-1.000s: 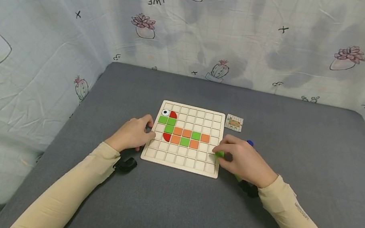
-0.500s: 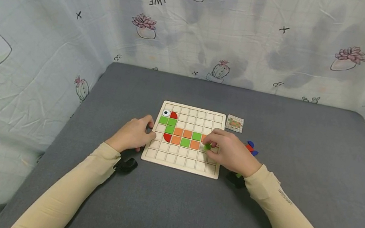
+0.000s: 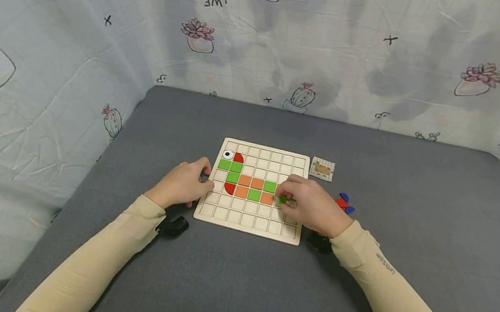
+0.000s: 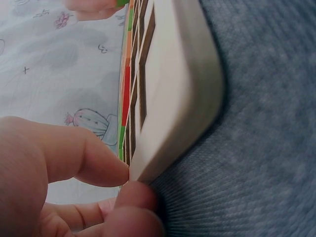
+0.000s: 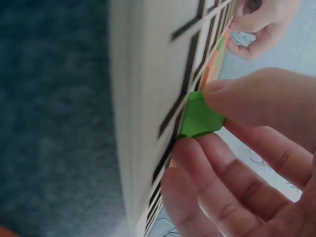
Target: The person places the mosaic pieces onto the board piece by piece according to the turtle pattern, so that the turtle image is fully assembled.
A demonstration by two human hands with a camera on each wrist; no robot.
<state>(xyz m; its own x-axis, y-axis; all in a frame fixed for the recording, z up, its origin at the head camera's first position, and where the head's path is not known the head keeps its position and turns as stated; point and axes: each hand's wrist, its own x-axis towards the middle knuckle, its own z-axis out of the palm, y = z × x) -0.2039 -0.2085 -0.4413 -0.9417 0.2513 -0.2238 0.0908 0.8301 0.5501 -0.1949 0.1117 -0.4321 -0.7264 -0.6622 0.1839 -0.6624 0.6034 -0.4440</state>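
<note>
A pale wooden grid board lies on the table with square cells, some filled with green, orange and red tiles and one eye tile. At its left edge, my left hand pinches the rim between thumb and fingers, as the left wrist view shows up close. My right hand is over the right part of the board. Between its thumb and fingers it pinches a green square tile, which stands tilted right at a cell beside the lower orange tile. The hand covers part of the upper row's right end.
A small pattern card lies at the board's upper right corner. Loose red and blue pieces lie right of the board, partly behind my right hand. Grey cloth covers the table; a printed white curtain hangs behind it.
My right hand has moved left from the board's right edge onto the board, carrying the green tile. More of the red and blue pieces show now. My left hand has stayed in place.
</note>
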